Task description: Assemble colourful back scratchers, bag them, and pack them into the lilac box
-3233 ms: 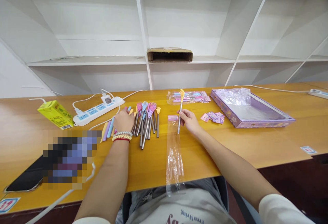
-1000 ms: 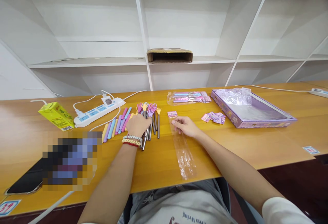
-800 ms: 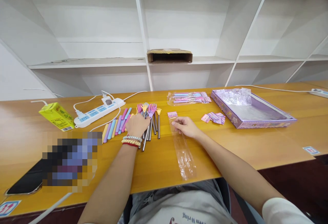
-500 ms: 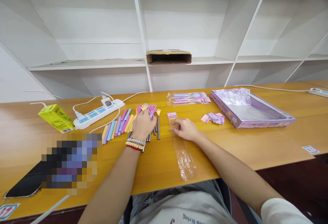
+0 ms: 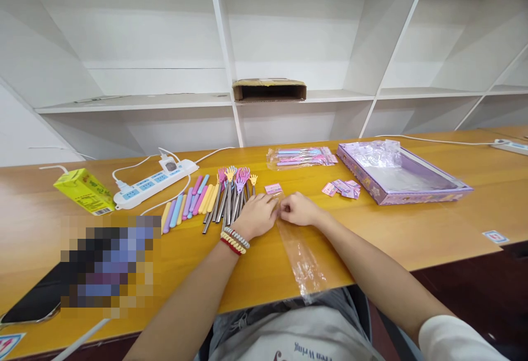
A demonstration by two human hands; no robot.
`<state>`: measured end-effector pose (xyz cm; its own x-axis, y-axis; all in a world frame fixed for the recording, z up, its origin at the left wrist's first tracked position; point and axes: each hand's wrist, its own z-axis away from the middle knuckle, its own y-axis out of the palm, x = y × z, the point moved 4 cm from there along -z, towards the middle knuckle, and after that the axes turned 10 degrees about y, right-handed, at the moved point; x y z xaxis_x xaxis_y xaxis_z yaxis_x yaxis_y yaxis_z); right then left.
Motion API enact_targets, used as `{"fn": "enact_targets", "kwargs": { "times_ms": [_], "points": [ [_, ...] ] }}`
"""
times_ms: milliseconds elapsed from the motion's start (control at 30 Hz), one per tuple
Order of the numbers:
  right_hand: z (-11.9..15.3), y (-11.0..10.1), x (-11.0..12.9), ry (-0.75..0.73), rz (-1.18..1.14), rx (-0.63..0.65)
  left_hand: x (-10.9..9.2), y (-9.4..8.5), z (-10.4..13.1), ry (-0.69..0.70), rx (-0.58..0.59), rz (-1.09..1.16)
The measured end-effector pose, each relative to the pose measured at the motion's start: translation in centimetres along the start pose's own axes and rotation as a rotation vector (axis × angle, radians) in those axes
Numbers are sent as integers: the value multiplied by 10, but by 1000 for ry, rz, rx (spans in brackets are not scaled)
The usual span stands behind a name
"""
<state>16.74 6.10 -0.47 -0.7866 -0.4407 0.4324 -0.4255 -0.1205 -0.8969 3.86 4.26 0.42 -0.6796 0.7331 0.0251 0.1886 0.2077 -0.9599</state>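
A long clear plastic bag (image 5: 303,259) with a pink printed card (image 5: 273,189) at its top lies in front of me. My left hand (image 5: 258,215) rests at the bag's left edge near the card, its fingers partly spread and fingertips at the plastic. Closed in a pinch, my right hand (image 5: 299,209) grips the bag's right side. Left of my left hand lie metal rods with small hand-shaped heads (image 5: 240,182) in pink, yellow and purple. Beyond them is a row of pastel handles (image 5: 192,201).
Filled packages (image 5: 303,157) and small cards (image 5: 346,188) lie behind, beside a purple box tray (image 5: 424,198). At left are a power strip (image 5: 154,185), yellow drink carton (image 5: 84,190) and black phone (image 5: 37,295). A cardboard box (image 5: 270,90) sits on the shelf.
My left hand has moved right, from the hand-shaped heads to the bag beside my right hand. The rods are now uncovered. The bag's lower end has shifted slightly right.
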Motion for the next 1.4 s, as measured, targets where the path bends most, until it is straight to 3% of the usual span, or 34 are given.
{"fn": "enact_targets", "kwargs": {
  "times_ms": [233, 433, 767, 900, 1033, 1133, 1233, 1400],
  "points": [
    [-6, -13, -13, 96, 63, -267, -6, 1, 0, 126, 67, 209],
    [-9, -9, -22, 130, 159, -134, -9, -5, -2, 129, 83, 294],
    [-8, -13, -23, 153, 158, -152, -11, -4, -5, 121, 6, 294],
    [-9, -15, -24, 135, -137, -235, -6, -7, -6, -77, -171, 186],
    [-13, -16, -27, 180, -673, -259, 7, -7, -4, -324, -322, 285],
    [-15, -13, -29, 268, -1118, -135, 10, -2, -4, -328, -320, 536],
    [-14, -11, -28, 361, -1423, -38, 8, -2, -4, -292, -355, 676],
    [-15, -8, -28, 423, -1565, -14, -2, -9, -4, -213, -317, 658]
  ]
}}
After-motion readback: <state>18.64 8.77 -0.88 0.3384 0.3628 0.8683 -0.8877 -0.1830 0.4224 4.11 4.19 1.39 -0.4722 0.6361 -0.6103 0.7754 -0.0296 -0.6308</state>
